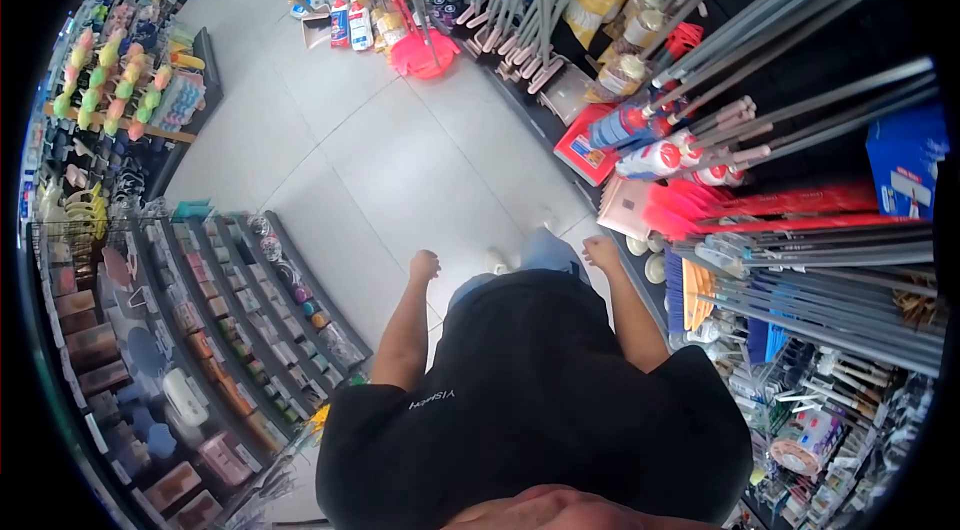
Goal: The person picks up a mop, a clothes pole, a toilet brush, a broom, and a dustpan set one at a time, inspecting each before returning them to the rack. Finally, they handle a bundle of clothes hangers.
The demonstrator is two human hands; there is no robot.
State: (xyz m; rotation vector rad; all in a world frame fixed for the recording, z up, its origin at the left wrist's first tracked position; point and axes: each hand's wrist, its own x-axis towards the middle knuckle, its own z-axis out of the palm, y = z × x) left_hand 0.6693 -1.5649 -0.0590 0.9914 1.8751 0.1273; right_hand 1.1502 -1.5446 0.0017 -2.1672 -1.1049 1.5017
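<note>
Likely walking or standing. Loosely curled, unclenched at left hand [425, 266] and right hand [602, 254]; gripping nothing visible. Noted ahead-right of right fingers, untouched: pale dustpan [627, 209]. Reaching would call for uncurling.

This is a shop selling household goods. Left of the left hand [425, 266], dark-grey tiered shelves [168, 275] carry close rows of small packaged wares. Beyond the right hand [602, 253], long grey-shafted poles [800, 5] stand massed beside an orange-bristled broom head [695, 292] and a blue printed carton [908, 165]. Ahead of both hands, a pale-grey tiled floor [420, 170] forms an aisle, with a bright pink-red plastic dustpan [425, 56] on display farther along.
</note>
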